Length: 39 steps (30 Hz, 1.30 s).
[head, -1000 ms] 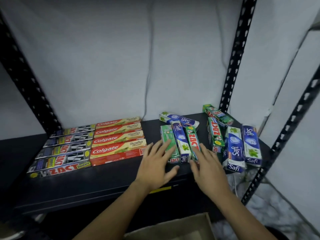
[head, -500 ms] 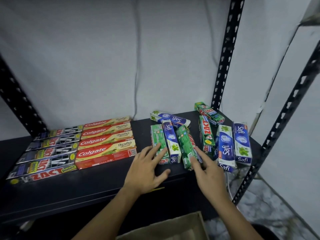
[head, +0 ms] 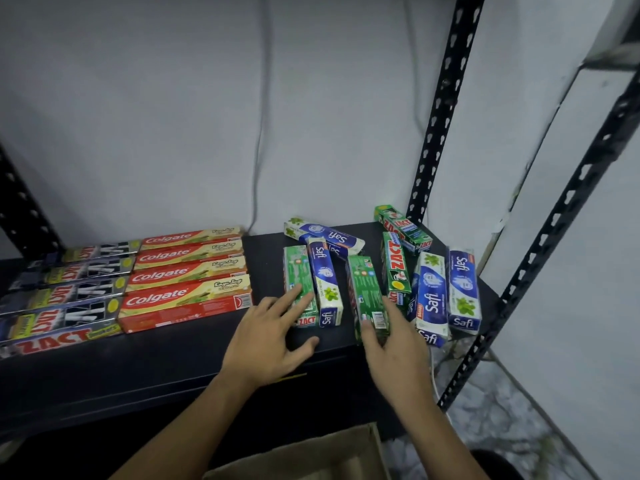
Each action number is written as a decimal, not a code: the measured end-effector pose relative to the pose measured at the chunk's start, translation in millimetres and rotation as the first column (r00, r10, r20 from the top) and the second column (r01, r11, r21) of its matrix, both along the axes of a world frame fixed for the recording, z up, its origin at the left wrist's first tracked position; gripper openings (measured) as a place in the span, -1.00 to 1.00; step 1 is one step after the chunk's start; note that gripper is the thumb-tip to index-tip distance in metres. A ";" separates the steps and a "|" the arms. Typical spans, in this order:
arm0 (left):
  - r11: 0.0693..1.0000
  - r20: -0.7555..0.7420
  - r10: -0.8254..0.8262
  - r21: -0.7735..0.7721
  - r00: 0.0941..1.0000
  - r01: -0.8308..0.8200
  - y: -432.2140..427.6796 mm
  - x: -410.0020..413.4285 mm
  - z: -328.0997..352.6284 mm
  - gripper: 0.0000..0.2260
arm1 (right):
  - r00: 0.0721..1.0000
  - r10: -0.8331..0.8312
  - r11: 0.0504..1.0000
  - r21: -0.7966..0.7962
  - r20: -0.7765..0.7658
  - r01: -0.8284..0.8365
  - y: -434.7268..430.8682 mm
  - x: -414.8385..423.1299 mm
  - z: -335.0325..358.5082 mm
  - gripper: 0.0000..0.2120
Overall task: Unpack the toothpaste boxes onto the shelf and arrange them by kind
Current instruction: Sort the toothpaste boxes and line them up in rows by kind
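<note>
The right hand [head: 394,348] is pinching the near end of a green Zact box [head: 367,292], thumb on its left face and fingers on its right, so the grip is narrow and holding that box only. The box is sitting right of centre on the shelf [head: 173,368], straight ahead of this grip. Its long axis is running front to back, far end pointing away and leaning slightly left. The left hand [head: 273,337] is resting straight, spread fingers on a second green Zact box [head: 298,278], roughly parallel, with a Safi box [head: 323,282] touching its right side. Judgement: the right hand is nearer, and the Safi box is separating the two greens.
</note>
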<state>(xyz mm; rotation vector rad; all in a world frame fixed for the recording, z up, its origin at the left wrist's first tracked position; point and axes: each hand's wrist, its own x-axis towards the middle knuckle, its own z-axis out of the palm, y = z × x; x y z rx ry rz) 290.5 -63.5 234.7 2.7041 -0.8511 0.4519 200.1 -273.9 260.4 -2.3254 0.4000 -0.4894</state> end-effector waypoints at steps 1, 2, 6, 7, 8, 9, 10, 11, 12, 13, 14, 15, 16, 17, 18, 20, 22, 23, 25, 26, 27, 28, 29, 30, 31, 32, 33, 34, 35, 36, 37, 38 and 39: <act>1.000 0.006 0.001 -0.001 1.000 -0.001 -0.5 -0.2 -0.6 -0.32 | 1.000 0.007 1.000 -0.008 0.023 -0.007 1.4 1.0 1.1 -0.46; 1.000 0.015 0.002 -0.002 1.000 -0.002 -0.6 -0.7 -1.4 -0.31 | 0.998 0.020 0.999 -0.040 0.058 -0.018 2.8 2.7 1.8 -0.47; 1.000 -0.003 0.025 -0.014 1.000 -0.025 -1.4 -3.1 -0.6 -0.29 | 0.984 0.097 0.967 -0.248 0.148 -0.058 11.0 14.4 7.7 -0.48; 1.000 -0.008 0.026 -0.017 1.000 -0.026 -1.7 -3.5 -0.9 -0.28 | 0.984 0.112 0.958 -0.276 0.139 -0.070 14.2 18.7 10.2 -0.46; 0.999 -0.010 0.028 -0.021 1.000 -0.028 -1.4 -3.6 -0.7 -0.27 | 0.985 0.132 0.946 -0.309 0.111 -0.092 18.3 24.5 12.1 -0.42; 0.999 -0.015 0.030 -0.022 0.999 -0.030 -1.2 -3.4 -0.8 -0.27 | 0.986 0.155 0.928 -0.353 0.064 -0.123 21.7 30.9 13.5 -0.38; 0.999 -0.021 0.032 -0.020 0.999 -0.033 -1.4 -3.0 -0.7 -0.26 | 0.985 0.174 0.904 -0.396 0.003 -0.159 23.9 37.2 14.1 -0.34; 0.999 -0.024 0.035 -0.021 0.999 -0.036 -1.1 -3.0 -1.0 -0.26 | 0.981 0.184 0.886 -0.424 -0.056 -0.190 25.6 43.5 14.6 -0.31; 0.999 -0.025 0.037 -0.025 0.999 -0.038 -1.1 -2.9 -1.5 -0.26 | 0.977 0.184 0.876 -0.434 -0.105 -0.211 26.0 48.8 14.5 -0.31; 0.999 -0.025 0.039 -0.031 0.999 -0.040 -0.8 -3.0 -1.7 -0.26 | 0.974 0.178 0.874 -0.432 -0.141 -0.223 26.1 52.8 15.1 -0.33; 0.999 -0.027 0.040 -0.035 0.999 -0.041 -0.9 -3.4 -1.8 -0.26 | 0.972 0.168 0.878 -0.423 -0.164 -0.223 26.0 55.6 15.7 -0.35; 0.998 -0.027 0.042 -0.035 0.999 -0.043 -0.9 -3.6 -1.4 -0.26 | 0.974 0.153 0.885 -0.415 -0.167 -0.210 26.7 57.0 16.7 -0.37; 0.998 -0.027 0.044 -0.034 0.999 -0.045 -0.9 -3.6 -1.1 -0.26 | 0.978 0.133 0.893 -0.409 -0.160 -0.188 27.4 57.6 17.5 -0.38; 0.999 -0.028 0.045 -0.029 0.999 -0.046 -0.8 -3.4 -0.7 -0.25 | 0.983 0.110 0.899 -0.407 -0.149 -0.163 28.5 57.8 18.0 -0.37; 0.999 -0.030 0.046 -0.025 0.998 -0.047 -0.8 -3.3 -0.1 -0.25 | 0.985 0.090 0.897 -0.417 -0.144 -0.143 29.6 57.9 17.9 -0.35; 0.998 -0.030 0.046 -0.029 0.999 -0.046 -1.0 -3.2 -0.1 -0.26 | 0.987 0.072 0.886 -0.445 -0.141 -0.128 31.1 59.3 16.1 -0.32; 0.998 -0.029 0.045 -0.036 0.999 -0.046 -1.0 -3.8 -0.5 -0.26 | 0.989 0.071 0.897 -0.425 -0.128 -0.120 32.0 61.4 15.8 -0.35; 0.998 -0.029 0.045 -0.038 0.999 -0.046 -0.9 -4.0 -0.6 -0.26 | 0.992 0.073 0.912 -0.395 -0.100 -0.107 31.3 62.9 15.5 -0.38; 0.998 -0.033 0.048 -0.032 0.998 -0.049 -0.8 -4.9 -0.3 -0.26 | 0.996 0.083 0.953 -0.293 0.030 -0.070 27.6 63.8 16.7 -0.43; 0.998 -0.033 0.050 -0.025 0.998 -0.051 -0.6 -5.3 0.2 -0.26 | 0.990 0.087 0.971 -0.230 0.108 -0.060 25.5 62.8 19.2 -0.46; 0.998 -0.032 0.052 -0.020 0.998 -0.053 -0.4 -5.7 1.5 -0.26 | 0.982 0.087 0.984 -0.167 0.168 -0.058 22.8 61.5 22.5 -0.48; 0.998 -0.033 0.054 -0.013 0.998 -0.054 -0.3 -6.0 2.8 -0.27 | 0.974 0.085 0.991 -0.118 0.209 -0.062 20.0 60.1 26.4 -0.51; 0.999 -0.035 0.054 -0.006 0.998 -0.054 -0.4 -6.2 4.3 -0.26 | 0.967 0.081 0.994 -0.086 0.243 -0.062 17.5 58.6 31.1 -0.53; 0.999 -0.039 0.053 0.001 0.998 -0.053 -0.4 -6.3 4.9 -0.26 | 0.959 0.069 0.997 -0.055 0.275 -0.056 14.8 57.1 35.8 -0.56; 0.999 -0.041 0.053 0.004 0.998 -0.053 -0.3 -6.2 5.4 -0.26 | 0.951 0.051 0.999 -0.015 0.305 -0.049 12.0 56.0 40.0 -0.59; 0.999 -0.043 0.054 0.005 0.998 -0.054 -0.1 -6.0 5.5 -0.26 | 0.943 0.031 0.999 0.027 0.332 -0.042 8.9 54.3 43.1 -0.61; 0.999 -0.043 0.054 -0.001 0.998 -0.055 0.0 -5.7 5.2 -0.26 | 0.935 0.013 0.997 0.066 0.354 -0.038 5.5 52.1 45.2 -0.64; 0.999 -0.046 0.054 -0.008 0.997 -0.054 0.0 -5.5 4.4 -0.26 | 0.926 -0.001 0.994 0.100 0.378 -0.039 2.0 48.5 47.6 -0.66; 0.998 -0.046 0.053 -0.014 0.998 -0.053 -0.2 -5.8 3.9 -0.27 | 0.917 -0.019 0.991 0.131 0.400 -0.037 -2.1 44.5 49.6 -0.67; 0.998 -0.045 0.053 -0.016 0.998 -0.054 -0.4 -5.9 3.3 -0.27 | 0.907 -0.039 0.986 0.162 0.419 -0.032 -6.7 40.6 52.2 -0.68; 0.998 -0.043 0.054 -0.011 0.998 -0.055 -0.5 -6.0 3.2 -0.27 | 0.896 -0.062 0.983 0.183 0.440 -0.022 -12.7 37.2 53.8 -0.69; 0.998 -0.047 0.057 0.000 0.997 -0.057 -0.4 -6.1 3.1 -0.27 | 0.880 -0.084 0.981 0.194 0.468 -0.009 -18.0 32.7 56.7 -0.69; 0.998 -0.049 0.060 0.006 0.997 -0.060 -0.2 -5.9 3.2 -0.27 | 0.859 -0.108 0.980 0.197 0.500 0.008 -24.1 28.6 58.7 -0.69</act>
